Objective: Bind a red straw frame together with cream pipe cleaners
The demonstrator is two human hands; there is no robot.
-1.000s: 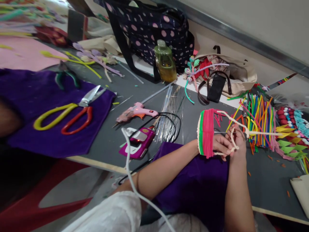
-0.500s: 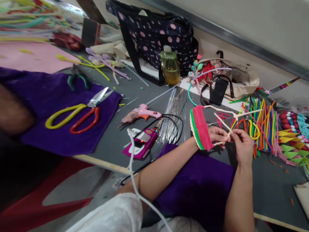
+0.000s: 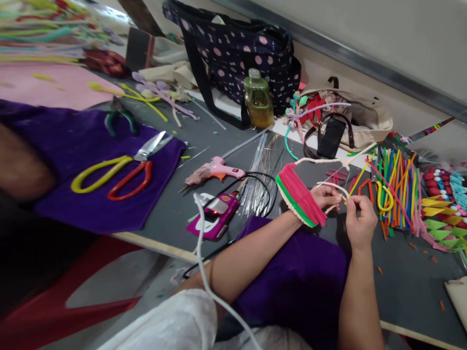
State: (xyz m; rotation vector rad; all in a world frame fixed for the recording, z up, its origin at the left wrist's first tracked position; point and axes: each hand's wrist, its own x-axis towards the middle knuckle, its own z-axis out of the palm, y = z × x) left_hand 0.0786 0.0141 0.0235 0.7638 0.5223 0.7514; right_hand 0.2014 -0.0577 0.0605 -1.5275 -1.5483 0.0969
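A watermelon-like panel of pink, green and cream pipe cleaners tilts over my left wrist. Cream pipe cleaner strands run from its corners and meet in a twist on the right. My left hand pinches a cream strand by the panel's lower right corner. Fingers closed, my right hand grips the loose cream pipe cleaner, which bends in an arc between both hands. Small scissors with orange and yellow handles lie just beyond my right hand.
A pink glue gun and a magenta device lie left of my arms, with cables around. Large scissors and pliers rest on purple cloth. A green bottle stands by a dark bag. Colourful pipe cleaners lie right. Another person's arm is at left.
The panel has tilted and shifted left. The loose cream strand, straight before, is now curved between my hands. My right hand has moved slightly left and down, away from the left fingers.
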